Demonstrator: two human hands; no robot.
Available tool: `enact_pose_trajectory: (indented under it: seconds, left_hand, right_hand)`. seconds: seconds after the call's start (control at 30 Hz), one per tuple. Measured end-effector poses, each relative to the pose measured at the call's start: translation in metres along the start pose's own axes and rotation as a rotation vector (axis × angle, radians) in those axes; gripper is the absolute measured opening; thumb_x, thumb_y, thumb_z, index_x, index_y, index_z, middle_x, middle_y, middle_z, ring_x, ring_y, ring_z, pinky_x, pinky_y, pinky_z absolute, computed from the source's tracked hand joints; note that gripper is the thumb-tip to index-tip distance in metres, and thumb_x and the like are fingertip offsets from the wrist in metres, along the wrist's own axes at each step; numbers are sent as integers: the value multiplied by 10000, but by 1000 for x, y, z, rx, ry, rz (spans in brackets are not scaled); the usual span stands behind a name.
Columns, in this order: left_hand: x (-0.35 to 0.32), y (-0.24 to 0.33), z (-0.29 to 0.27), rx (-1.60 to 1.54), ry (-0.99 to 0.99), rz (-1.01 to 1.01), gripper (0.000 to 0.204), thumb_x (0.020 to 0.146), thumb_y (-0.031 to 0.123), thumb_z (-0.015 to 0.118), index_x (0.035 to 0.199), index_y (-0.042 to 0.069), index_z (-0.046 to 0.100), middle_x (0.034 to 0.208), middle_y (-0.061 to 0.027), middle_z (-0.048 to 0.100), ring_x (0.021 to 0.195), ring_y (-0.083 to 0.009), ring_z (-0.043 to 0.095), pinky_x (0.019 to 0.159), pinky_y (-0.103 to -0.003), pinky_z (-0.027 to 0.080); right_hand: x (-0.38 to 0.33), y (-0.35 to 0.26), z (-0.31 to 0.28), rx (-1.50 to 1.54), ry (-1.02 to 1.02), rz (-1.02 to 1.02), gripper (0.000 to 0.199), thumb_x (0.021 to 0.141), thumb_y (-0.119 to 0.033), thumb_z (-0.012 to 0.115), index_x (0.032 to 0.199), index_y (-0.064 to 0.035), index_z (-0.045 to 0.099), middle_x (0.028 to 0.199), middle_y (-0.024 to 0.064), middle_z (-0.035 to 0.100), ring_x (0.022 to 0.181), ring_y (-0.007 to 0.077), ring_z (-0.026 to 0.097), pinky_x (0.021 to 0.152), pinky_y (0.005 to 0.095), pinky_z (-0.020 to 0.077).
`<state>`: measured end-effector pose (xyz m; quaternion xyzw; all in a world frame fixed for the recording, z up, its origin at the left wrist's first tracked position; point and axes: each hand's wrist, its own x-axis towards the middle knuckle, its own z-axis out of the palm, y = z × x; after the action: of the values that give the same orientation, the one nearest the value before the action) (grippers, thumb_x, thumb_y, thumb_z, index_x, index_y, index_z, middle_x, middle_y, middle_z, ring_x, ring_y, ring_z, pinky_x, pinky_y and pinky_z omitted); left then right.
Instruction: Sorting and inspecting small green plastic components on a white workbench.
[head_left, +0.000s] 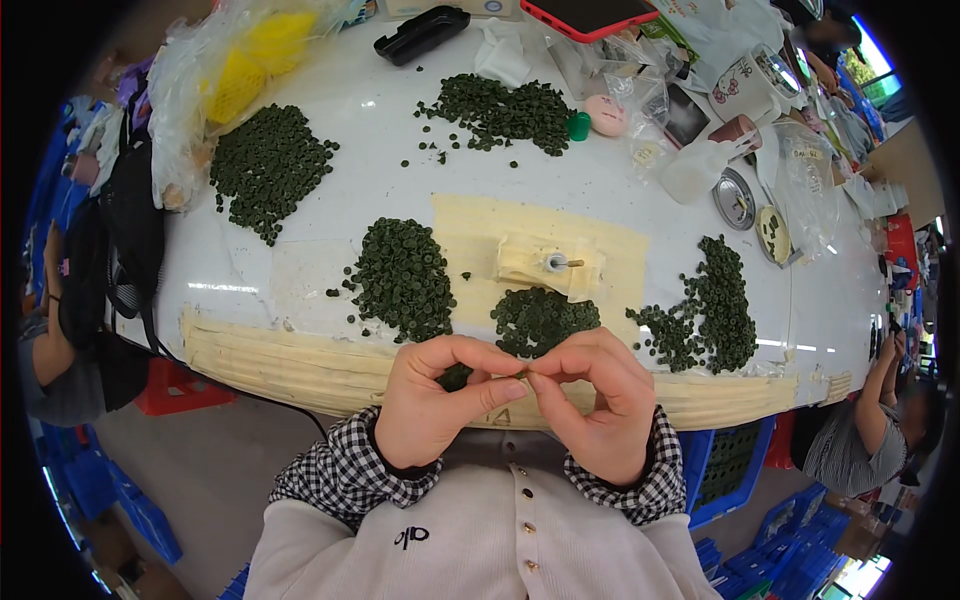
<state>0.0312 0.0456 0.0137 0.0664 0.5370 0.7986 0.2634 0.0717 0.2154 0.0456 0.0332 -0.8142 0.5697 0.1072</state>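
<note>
My left hand [435, 400] and my right hand [605, 400] meet fingertip to fingertip above the table's near edge. Both are closed in a pinch, and what lies between the tips is too small and covered to name. Just beyond them sits a pile of small dark green round parts [545, 322], partly behind my right hand. Past that pile, a tape-wrapped block [520, 262] with a metal pin [572, 264] pointing right is fixed on a taped patch of the table. Larger heaps of green parts lie to the left [403, 280] and right [725, 305].
More green parts lie in a far-left heap [268, 165] and a back heap [520, 112]. A black tray [422, 35], a red-edged device [590, 15], a round tin [735, 198] and a mug [750, 90] line the back. Co-workers sit at both sides. A blue crate [735, 465] stands below right.
</note>
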Motion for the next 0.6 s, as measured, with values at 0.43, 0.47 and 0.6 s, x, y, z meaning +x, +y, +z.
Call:
enact_pose_trajectory:
  seconds: [0.43, 0.47, 0.6]
  left_hand:
    - [0, 2, 2, 68, 71, -35, 134, 757, -12, 731, 885, 1, 693, 819, -35, 672, 689, -48, 517, 639, -199, 446]
    - [0, 2, 2, 76, 73, -34, 137, 756, -11, 731, 887, 1, 694, 820, -36, 673, 691, -50, 521, 641, -199, 448]
    - [-1, 3, 2, 85, 74, -52, 144, 758, -12, 730, 896, -2, 693, 839, -50, 682, 731, -62, 562, 672, -204, 469]
  right_hand:
    - [1, -2, 3, -121, 34, -81, 172, 711, 103, 670, 862, 25, 639, 813, 100, 594, 666, 179, 611, 559, 254, 509]
    - [1, -2, 3, -132, 38, -90, 178, 708, 104, 670, 863, 23, 640, 810, 100, 595, 665, 184, 610, 556, 257, 505]
    - [0, -3, 2, -163, 45, -113, 186, 699, 105, 673, 860, 19, 640, 802, 96, 598, 664, 198, 605, 559, 264, 491]
